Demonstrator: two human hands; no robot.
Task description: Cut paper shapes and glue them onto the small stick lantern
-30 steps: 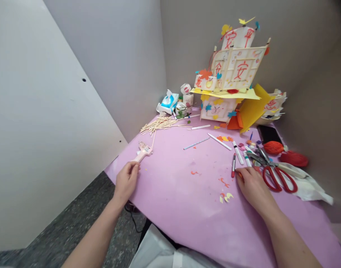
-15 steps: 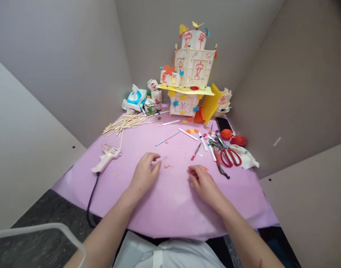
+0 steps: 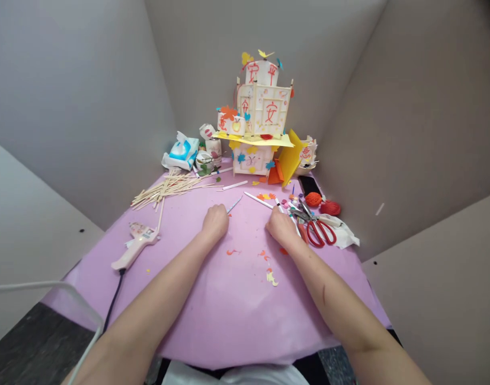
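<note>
My left hand [image 3: 215,222] is closed around the near end of a thin light-blue pencil [image 3: 235,203], whose far end points away to the right. My right hand [image 3: 281,224] is curled in a fist beside the white markers [image 3: 259,200]; its fingertips are hidden, so what they hold cannot be made out. Orange paper scraps [image 3: 264,254] and a pale yellow scrap [image 3: 272,278] lie between my forearms. Red-handled scissors [image 3: 320,233] rest to the right of my right hand.
A decorated paper-and-stick tower [image 3: 261,109] stands at the back. On the left are wooden sticks [image 3: 168,187], a corded glue gun [image 3: 135,247] and a tissue pack [image 3: 181,152]. Red yarn [image 3: 330,207] and a phone [image 3: 309,185] lie right. Partition walls enclose the table [image 3: 228,326].
Both hands have reached forward and closed. My left hand has taken the light-blue pencil and turned it. My right hand now covers the red-tipped pen's spot, uncovering paper scraps. The view has shifted.
</note>
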